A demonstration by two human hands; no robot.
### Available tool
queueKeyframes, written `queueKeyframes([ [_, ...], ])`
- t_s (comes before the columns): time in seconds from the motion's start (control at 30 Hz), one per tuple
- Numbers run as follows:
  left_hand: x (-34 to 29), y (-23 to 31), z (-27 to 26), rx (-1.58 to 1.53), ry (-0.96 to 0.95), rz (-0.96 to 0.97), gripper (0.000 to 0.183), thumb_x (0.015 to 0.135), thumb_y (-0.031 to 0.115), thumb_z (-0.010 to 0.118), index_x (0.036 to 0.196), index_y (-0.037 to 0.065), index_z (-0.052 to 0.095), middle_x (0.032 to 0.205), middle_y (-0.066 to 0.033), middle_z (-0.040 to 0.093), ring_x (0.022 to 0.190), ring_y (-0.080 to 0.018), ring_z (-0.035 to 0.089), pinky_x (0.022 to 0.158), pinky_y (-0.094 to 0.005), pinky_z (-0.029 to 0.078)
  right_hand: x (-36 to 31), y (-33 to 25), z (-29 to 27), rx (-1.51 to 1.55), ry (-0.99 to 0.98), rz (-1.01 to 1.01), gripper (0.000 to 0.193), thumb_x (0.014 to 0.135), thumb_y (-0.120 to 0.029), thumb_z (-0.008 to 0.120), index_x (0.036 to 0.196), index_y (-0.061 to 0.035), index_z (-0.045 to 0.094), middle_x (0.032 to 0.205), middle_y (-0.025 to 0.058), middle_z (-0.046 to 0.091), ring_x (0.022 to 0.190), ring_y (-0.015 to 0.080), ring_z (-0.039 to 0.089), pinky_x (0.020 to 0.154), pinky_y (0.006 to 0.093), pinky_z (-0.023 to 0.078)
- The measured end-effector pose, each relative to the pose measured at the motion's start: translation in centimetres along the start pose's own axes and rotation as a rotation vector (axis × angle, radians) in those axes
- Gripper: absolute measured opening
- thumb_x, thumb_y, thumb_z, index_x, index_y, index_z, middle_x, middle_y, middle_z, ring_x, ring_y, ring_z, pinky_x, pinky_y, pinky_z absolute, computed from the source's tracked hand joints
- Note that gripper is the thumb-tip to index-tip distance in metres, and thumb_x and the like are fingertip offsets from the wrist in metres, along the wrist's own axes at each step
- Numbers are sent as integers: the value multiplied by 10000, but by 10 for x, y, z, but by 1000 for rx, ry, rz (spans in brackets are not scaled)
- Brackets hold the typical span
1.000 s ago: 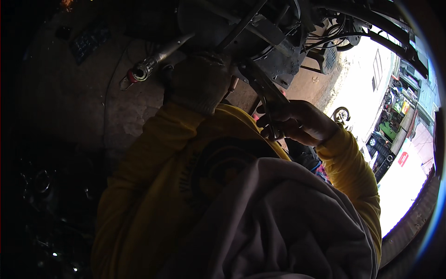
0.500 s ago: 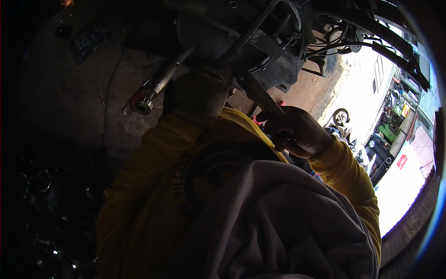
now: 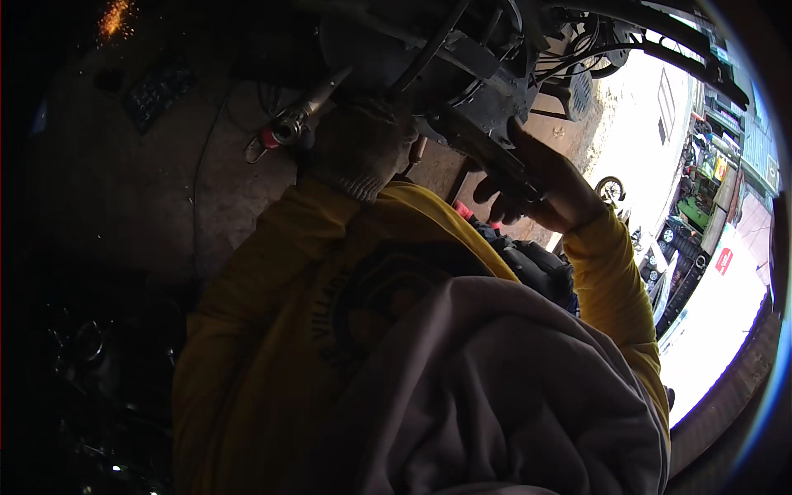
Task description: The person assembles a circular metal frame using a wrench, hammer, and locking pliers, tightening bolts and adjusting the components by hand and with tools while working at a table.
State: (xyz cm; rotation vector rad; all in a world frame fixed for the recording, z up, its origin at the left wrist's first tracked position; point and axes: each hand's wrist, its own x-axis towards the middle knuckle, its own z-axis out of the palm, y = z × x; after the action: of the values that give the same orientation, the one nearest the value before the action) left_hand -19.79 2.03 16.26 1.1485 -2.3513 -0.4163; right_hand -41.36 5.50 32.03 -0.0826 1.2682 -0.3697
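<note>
My left hand point(image 3: 359, 148), in a grey knitted glove, is closed against the dark metal assembly point(image 3: 470, 87); what its fingers hold is hidden in shadow. Just left of the glove a grey metal tool with a round chrome end point(image 3: 287, 129) and a red part lies at a slant. My bare right hand point(image 3: 557, 177) has its thumb stretched up and its fingers apart. A dark metal bar point(image 3: 487, 153) slants from the assembly across the right palm, its end showing between thumb and fingers, which are not wrapped round it.
Orange sparks point(image 3: 115, 18) fly at the upper left. A dark cable point(image 3: 198, 186) runs along the floor. Black tubes point(image 3: 660, 49) extend to the upper right. A wheel point(image 3: 610, 190) and parked vehicles stand in the bright area to the right. Shiny parts point(image 3: 87, 338) lie in shadow at lower left.
My right hand has loosened from its closed grip on the bar and shifted up and right, fingers spread. My left hand stays at the assembly. The sparks have grown.
</note>
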Motion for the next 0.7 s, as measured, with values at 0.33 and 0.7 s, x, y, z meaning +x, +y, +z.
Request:
queueKeyframes([
  [0.33, -24, 9, -46, 189, -547, 58, 703, 867, 407, 623, 1463, 130, 373, 902, -124, 678, 749, -299, 667, 594, -423, 548, 69, 196, -47, 74, 512, -411, 484, 1000, -429, 516, 1256, -22, 572, 1032, 143, 694, 872, 240, 686, 738, 316, 510],
  [0.7, 9, 55, -17, 551, -780, -150, 756, 885, 381, 560, 1506, 82, 250, 1148, -235, 649, 1020, -384, 654, 858, -478, 543, 177, 322, -100, -463, 604, -499, 523, 913, -415, 611, 1209, 17, 620, 1095, 281, 663, 1061, 422, 633, 916, 448, 496],
])
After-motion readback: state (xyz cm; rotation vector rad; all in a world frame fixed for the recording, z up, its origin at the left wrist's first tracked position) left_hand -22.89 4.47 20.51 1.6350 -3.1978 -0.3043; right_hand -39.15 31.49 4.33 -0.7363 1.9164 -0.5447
